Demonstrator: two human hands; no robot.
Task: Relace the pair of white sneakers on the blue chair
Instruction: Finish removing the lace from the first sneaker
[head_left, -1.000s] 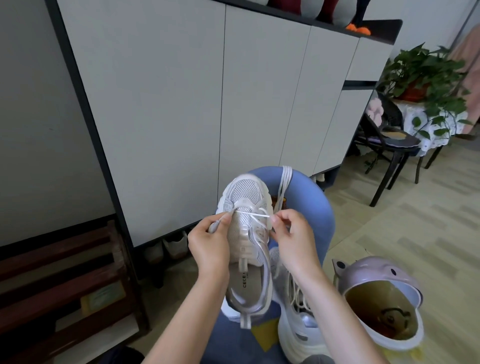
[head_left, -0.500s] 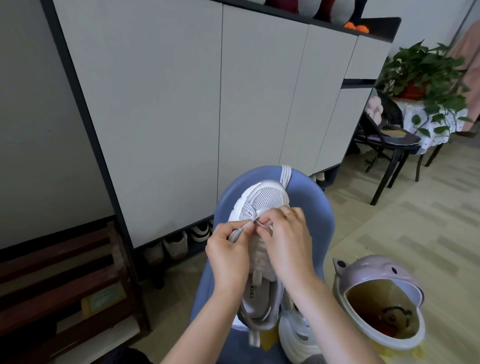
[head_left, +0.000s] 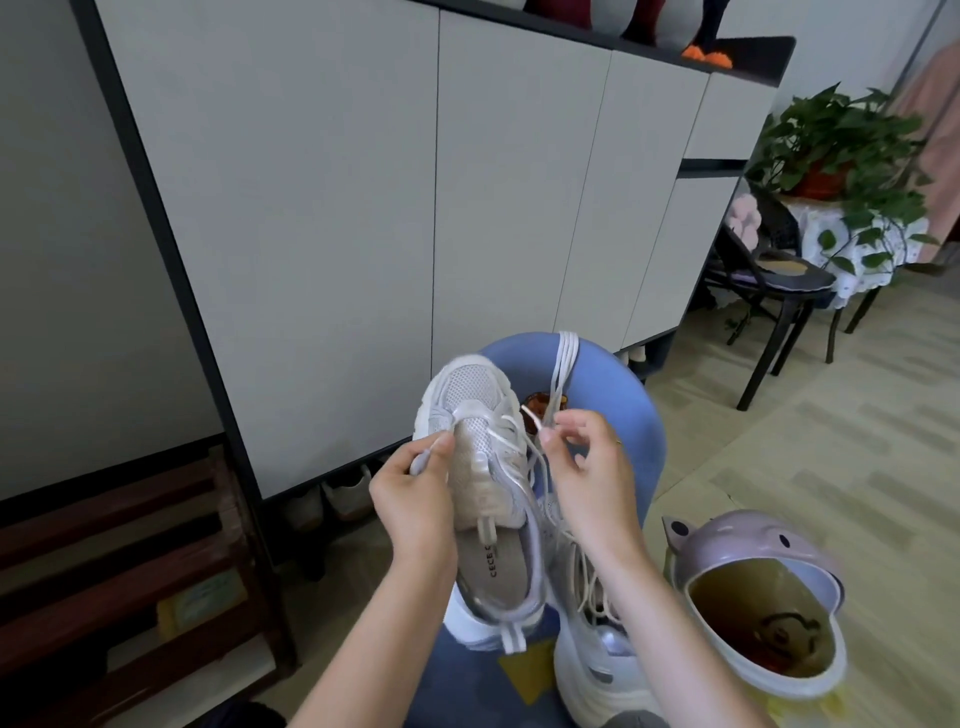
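Sneakers: I count two; one (head_left: 480, 467) raised over the chair (head_left: 623, 410), the other (head_left: 597, 644) resting on the seat.
Laces: spare lace (head_left: 563, 364) over the chair back, strands too blurred to count.
Left hand (head_left: 415, 501): grips the raised sneaker and pinches a lace end (head_left: 422, 460).
Right hand (head_left: 589, 467): pinches the other lace tip (head_left: 532, 417).
Bin (head_left: 763, 587): one, beside the chair.

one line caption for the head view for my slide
Left hand holds a white sneaker over the blue chair while the right hand pinches its lace.

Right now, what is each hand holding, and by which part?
Left hand grips the raised sneaker by its left side near the toe, pinching a lace end. Right hand pinches the other lace tip.
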